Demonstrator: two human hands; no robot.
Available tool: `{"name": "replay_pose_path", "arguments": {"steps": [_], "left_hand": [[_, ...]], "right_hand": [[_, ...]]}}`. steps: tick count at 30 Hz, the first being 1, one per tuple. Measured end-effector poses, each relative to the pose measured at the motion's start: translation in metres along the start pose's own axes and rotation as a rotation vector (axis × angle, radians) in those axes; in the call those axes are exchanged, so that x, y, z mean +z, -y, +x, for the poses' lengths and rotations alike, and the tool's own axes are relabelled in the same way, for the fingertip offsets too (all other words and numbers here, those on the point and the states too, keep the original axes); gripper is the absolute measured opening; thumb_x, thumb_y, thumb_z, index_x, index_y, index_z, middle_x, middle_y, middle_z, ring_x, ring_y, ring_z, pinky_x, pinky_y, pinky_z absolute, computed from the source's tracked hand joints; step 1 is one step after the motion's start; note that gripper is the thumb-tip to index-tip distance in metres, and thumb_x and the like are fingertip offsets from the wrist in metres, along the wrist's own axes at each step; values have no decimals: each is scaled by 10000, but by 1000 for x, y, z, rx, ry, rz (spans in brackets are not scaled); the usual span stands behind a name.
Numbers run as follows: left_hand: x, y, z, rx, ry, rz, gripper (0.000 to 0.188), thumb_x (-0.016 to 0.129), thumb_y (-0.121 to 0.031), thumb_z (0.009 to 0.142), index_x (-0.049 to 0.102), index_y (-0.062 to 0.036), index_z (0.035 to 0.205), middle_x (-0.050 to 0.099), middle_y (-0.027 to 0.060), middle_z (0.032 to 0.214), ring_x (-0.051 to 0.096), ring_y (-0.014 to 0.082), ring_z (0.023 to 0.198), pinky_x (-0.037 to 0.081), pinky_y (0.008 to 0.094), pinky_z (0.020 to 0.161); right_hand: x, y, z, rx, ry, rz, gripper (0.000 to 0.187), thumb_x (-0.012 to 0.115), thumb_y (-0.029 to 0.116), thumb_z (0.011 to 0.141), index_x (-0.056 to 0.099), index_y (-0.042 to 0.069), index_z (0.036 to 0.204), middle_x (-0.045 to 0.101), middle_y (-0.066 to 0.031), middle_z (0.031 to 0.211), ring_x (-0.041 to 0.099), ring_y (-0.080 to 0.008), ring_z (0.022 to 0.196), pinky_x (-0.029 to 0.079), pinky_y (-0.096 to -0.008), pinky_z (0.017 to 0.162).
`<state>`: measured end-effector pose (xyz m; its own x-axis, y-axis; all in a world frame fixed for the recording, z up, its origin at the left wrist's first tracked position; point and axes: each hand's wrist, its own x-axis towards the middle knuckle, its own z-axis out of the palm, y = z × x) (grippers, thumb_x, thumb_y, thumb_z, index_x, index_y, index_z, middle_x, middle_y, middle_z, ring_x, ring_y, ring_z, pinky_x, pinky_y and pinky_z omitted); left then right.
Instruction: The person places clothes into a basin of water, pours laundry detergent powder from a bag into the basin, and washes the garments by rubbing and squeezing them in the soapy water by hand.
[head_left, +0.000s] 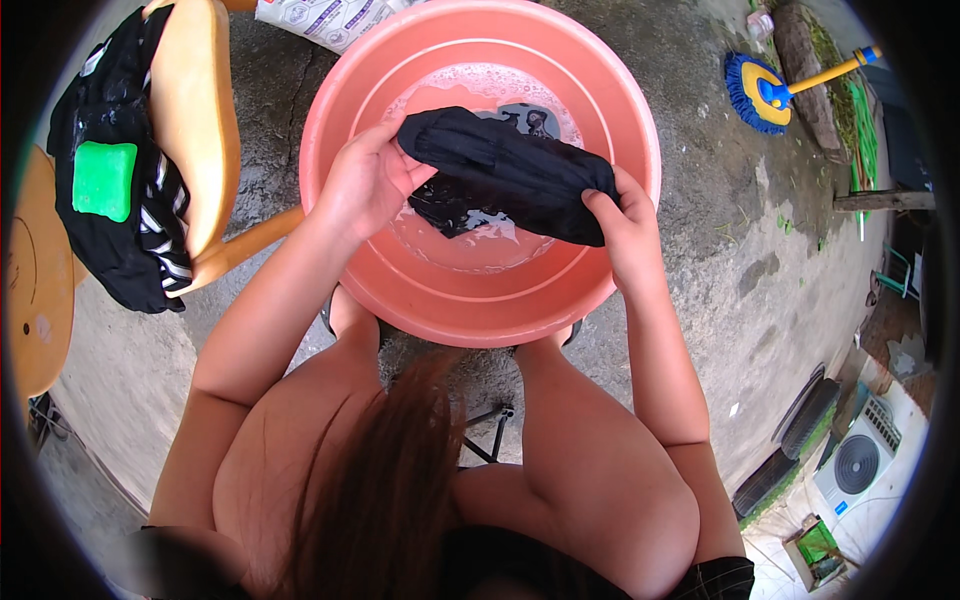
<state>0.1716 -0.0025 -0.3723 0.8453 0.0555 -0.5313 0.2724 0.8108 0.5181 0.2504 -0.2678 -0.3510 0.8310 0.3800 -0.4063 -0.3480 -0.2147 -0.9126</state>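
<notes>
A folded black garment (500, 160) is stretched between my two hands above a large pink basin (480, 320). My left hand (368, 172) holds its left end, with the palm partly turned up and the fingers beneath the fabric. At the lower right end, my right hand (628, 222) pinches the cloth, thumb on top. Foamy water (450, 80) lies in the basin below. More dark, wet cloth (530, 120) shows in that water behind the garment, partly hidden by it. The exact kind of garment cannot be made out.
On my left, a yellow plastic chair (195, 120) bears black clothes (120, 250) and a green soap bar (104, 180). A white printed bag (335, 20) lies behind the basin. A blue-and-yellow brush (760, 92) rests at far right, and an outdoor air-conditioner unit (858, 462) stands lower right.
</notes>
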Motion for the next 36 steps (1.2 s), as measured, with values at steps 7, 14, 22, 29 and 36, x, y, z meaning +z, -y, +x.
{"name": "replay_pose_path", "arguments": {"steps": [7,14,22,29,36], "left_hand": [[2,8,-2,38,68,770,386,664,-195,890,551,-45,1227,630,116,1126,616,227,1074,480,338,918],[-11,9,5,544,34,1471,186,604,-143,913,679,5,997,633,179,974,605,355,917,474,391,842],[-6,1,9,258,57,849,253,527,-208,994,660,6,1010,645,7,861,597,118,808,463,267,748],[23,10,-11,5,8,630,286,488,-246,1013,636,-10,1080,631,-22,891,569,69,816,458,230,746],[27,20,-17,-64,184,627,340,504,-284,1013,576,-6,1195,624,34,1104,561,97,1050,427,244,941]], "right_hand": [[5,-2,-2,9,45,-20,239,550,17,896,590,-57,1120,657,-50,966,614,-102,880,498,-251,801],[8,-1,-5,-29,117,-36,269,542,9,895,584,-52,1154,653,-54,982,611,-107,900,494,-254,812],[6,-7,2,-7,45,-97,264,559,23,875,585,-53,1127,654,-79,998,615,-125,914,493,-267,826],[25,7,-4,-443,-39,-389,409,771,134,754,575,-26,1076,583,-145,1028,605,-244,949,494,-335,820],[39,8,-12,-520,175,-534,228,705,93,807,597,-44,953,575,-129,868,604,-271,777,492,-357,714]]}}
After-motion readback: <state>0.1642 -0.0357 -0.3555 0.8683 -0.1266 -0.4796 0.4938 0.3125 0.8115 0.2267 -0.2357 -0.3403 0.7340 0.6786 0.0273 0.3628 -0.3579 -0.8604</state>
